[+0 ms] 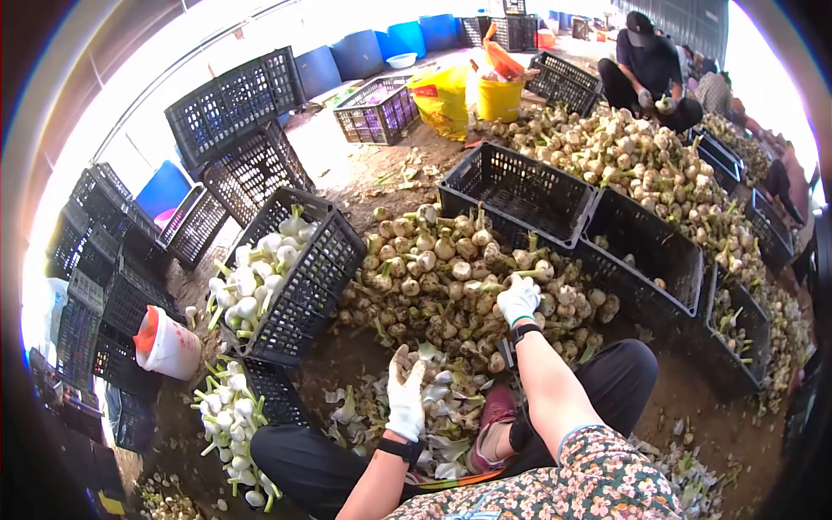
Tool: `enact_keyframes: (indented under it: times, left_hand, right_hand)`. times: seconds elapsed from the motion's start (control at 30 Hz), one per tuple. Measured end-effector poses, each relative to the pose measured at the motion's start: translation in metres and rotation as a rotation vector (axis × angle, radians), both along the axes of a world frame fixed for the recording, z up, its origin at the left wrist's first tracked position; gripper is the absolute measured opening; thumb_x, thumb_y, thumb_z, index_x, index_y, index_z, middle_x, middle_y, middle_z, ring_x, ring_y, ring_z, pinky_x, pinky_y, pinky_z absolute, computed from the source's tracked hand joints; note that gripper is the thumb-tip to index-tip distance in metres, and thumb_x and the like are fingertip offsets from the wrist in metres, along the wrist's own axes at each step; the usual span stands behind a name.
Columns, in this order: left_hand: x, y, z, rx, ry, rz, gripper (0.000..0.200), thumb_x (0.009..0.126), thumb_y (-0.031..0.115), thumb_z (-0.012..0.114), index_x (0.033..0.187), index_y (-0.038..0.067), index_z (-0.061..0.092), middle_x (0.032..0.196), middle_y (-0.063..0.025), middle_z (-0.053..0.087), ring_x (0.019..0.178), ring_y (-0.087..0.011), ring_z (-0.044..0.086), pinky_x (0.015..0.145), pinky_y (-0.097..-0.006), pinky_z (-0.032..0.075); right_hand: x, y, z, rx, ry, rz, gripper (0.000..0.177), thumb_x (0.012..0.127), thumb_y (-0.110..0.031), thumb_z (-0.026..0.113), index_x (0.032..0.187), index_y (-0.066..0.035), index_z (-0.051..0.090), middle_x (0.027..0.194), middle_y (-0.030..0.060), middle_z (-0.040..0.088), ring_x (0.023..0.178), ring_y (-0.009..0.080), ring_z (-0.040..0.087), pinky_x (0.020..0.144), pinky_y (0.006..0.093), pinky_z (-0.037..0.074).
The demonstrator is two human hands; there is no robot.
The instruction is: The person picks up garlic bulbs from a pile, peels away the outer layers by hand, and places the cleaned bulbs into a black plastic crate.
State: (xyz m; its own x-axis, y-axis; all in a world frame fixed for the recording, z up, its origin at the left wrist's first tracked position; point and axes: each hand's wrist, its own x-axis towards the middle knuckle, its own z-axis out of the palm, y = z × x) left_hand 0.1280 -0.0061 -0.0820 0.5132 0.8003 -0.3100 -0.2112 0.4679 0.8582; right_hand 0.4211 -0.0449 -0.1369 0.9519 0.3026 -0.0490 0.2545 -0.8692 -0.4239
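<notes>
My left hand (405, 394), in a white glove, is raised over peeled skins with its fingers apart and nothing in it. In a white glove too, my right hand (520, 299) reaches into the near edge of a heap of untrimmed garlic (442, 260). Its fingers are closed on a garlic bulb (542, 269) at the top of the heap; the fingertips are partly hidden. Loose garlic skins (451, 403) lie on the ground between my legs. Cleaned white garlic (260, 282) fills a tilted black crate (305, 286) on my left.
More white garlic (230, 420) lies beside my left knee. A white bucket (167, 345) stands farther left. Black crates (520, 192) line the right side before a larger garlic heap (624, 165). A co-worker (650, 69) sits behind it. Yellow buckets (500, 100) stand at the back.
</notes>
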Motion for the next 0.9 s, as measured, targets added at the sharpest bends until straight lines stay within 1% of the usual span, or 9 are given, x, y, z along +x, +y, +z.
enact_keyframes:
  times: [0.03,0.1,0.13,0.2,0.27,0.4,0.57,0.8,0.9]
  left_hand:
    - [-0.002,0.003,-0.001,0.002,0.001,0.007,0.059,0.094,0.008,0.064,0.146,0.008,0.037,0.132,-0.0093,0.049,0.110,-0.0201,0.058,0.091,-0.0362,0.052]
    - [-0.004,0.007,-0.005,0.244,0.018,-0.057,0.066,0.092,0.004,0.065,0.149,0.009,0.033,0.137,-0.0093,0.045,0.114,-0.0187,0.055,0.095,-0.0352,0.050]
    - [-0.002,0.008,-0.003,0.255,0.012,-0.077,0.071,0.090,0.001,0.065,0.151,0.011,0.031,0.140,-0.0095,0.043,0.117,-0.0188,0.053,0.098,-0.0337,0.048]
    - [0.003,0.007,0.009,0.307,-0.053,-0.099,0.080,0.089,0.003,0.069,0.154,0.015,0.025,0.146,-0.0081,0.038,0.124,-0.0205,0.050,0.101,-0.0331,0.047]
    - [0.006,0.012,0.012,0.313,-0.207,-0.143,0.086,0.087,0.002,0.071,0.156,0.016,0.021,0.147,-0.0070,0.039,0.128,-0.0209,0.048,0.102,-0.0331,0.046]
    - [-0.010,0.013,0.027,0.325,-0.302,-0.027,0.083,0.074,-0.016,0.073,0.145,0.011,0.039,0.134,-0.0067,0.053,0.119,-0.0207,0.056,0.099,-0.0329,0.051]
    - [-0.035,0.003,0.034,0.471,-0.154,-0.004,0.077,0.071,-0.016,0.075,0.137,0.009,0.044,0.132,-0.0084,0.054,0.117,-0.0213,0.057,0.099,-0.0342,0.052]
    - [-0.061,0.000,0.040,0.389,-0.167,0.032,0.077,0.067,-0.011,0.082,0.133,0.006,0.046,0.127,-0.0088,0.056,0.114,-0.0215,0.058,0.096,-0.0346,0.054]
    - [-0.068,-0.001,0.043,0.409,-0.134,0.026,0.072,0.072,-0.006,0.082,0.133,0.005,0.046,0.125,-0.0091,0.058,0.113,-0.0211,0.059,0.094,-0.0334,0.055]
  right_hand:
    - [-0.005,0.001,0.005,0.002,0.001,0.007,0.039,0.081,-0.018,0.062,0.120,-0.012,0.064,0.125,0.0152,0.057,0.116,0.0316,0.053,0.098,0.0423,0.043]
    - [-0.016,0.001,0.013,0.955,0.584,-0.067,0.035,0.080,-0.007,0.061,0.114,-0.005,0.065,0.109,0.0116,0.067,0.099,0.0224,0.062,0.089,0.0342,0.048]
    - [-0.029,0.010,0.002,1.274,0.592,0.033,0.032,0.079,0.001,0.059,0.110,0.001,0.065,0.095,0.0072,0.070,0.083,0.0164,0.063,0.078,0.0288,0.050]
    - [-0.071,0.009,0.018,1.450,1.020,0.146,0.027,0.082,-0.004,0.063,0.108,0.001,0.065,0.099,0.0080,0.069,0.085,0.0174,0.064,0.076,0.0306,0.052]
    - [-0.125,-0.002,0.072,1.473,1.280,0.231,0.026,0.084,-0.004,0.065,0.109,0.001,0.065,0.097,0.0085,0.070,0.086,0.0181,0.067,0.076,0.0334,0.055]
    - [-0.179,-0.014,0.115,1.356,1.260,0.443,0.029,0.090,-0.018,0.070,0.111,0.001,0.065,0.099,0.0031,0.070,0.086,0.0111,0.065,0.074,0.0261,0.053]
    - [-0.215,-0.009,0.112,1.205,1.069,0.372,0.030,0.087,-0.004,0.070,0.116,0.002,0.064,0.100,0.0042,0.069,0.088,0.0120,0.064,0.082,0.0262,0.052]
    - [-0.226,-0.030,0.130,1.258,1.385,0.515,0.030,0.088,-0.001,0.067,0.117,0.005,0.063,0.105,0.0071,0.069,0.093,0.0134,0.065,0.084,0.0272,0.052]
    - [-0.224,-0.032,0.123,1.220,1.358,0.540,0.030,0.088,-0.004,0.068,0.117,0.004,0.063,0.105,0.0060,0.069,0.092,0.0122,0.064,0.083,0.0264,0.052]
